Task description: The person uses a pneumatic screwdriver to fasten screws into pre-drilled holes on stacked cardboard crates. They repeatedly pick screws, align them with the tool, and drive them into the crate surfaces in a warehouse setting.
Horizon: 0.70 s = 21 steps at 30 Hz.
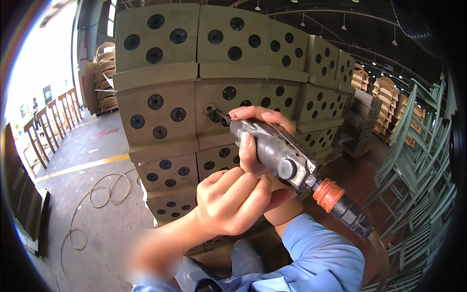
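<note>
Right hand [251,158] wraps the tool [266,145], left hand [235,200] curled near it

Light blue sleeves [321,248], greyish trousers [246,258]

The power tool [265,146] has a scuffed, dark metal body, a round grey button [286,169] on its side, an orange collar [328,194] near its rear and a hose [380,253] trailing below. Gripped in the right hand [249,156], it slants with its nose up and leftward, its thin bit [223,115] just beside a black disc [214,115] on an olive-brown box [206,135]; contact is unclear.
</note>
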{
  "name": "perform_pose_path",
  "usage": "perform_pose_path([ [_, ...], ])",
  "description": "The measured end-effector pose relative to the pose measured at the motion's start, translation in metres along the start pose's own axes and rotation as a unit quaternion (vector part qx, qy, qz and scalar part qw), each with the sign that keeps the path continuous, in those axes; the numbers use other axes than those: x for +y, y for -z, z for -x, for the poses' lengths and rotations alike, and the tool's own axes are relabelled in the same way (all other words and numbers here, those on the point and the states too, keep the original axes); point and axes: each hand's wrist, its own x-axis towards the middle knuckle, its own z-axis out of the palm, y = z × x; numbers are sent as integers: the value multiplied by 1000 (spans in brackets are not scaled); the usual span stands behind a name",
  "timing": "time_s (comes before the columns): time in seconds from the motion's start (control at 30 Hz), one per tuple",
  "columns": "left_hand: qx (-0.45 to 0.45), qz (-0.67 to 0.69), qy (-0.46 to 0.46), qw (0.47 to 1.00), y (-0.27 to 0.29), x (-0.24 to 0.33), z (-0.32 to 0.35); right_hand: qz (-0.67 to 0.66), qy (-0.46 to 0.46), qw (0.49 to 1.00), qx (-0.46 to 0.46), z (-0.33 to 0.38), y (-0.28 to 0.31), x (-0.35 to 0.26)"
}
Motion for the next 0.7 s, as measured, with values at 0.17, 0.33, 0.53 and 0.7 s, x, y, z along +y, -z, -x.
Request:
perform_pose_path([
  [0.17,67,-39,28,997,-12,6,2,88,-64,993,48,1,-20,-22],
  [0.33,30,-52,48,997,-4,12,-3,163,-77,982,62,2,-22,-28],
  [0.53,25,-115,39,992,-6,11,-1,116,-38,990,71,4,-26,-11],
  [0.7,26,-94,30,995,-10,4,-3,96,-66,990,75,1,-30,-22],
])
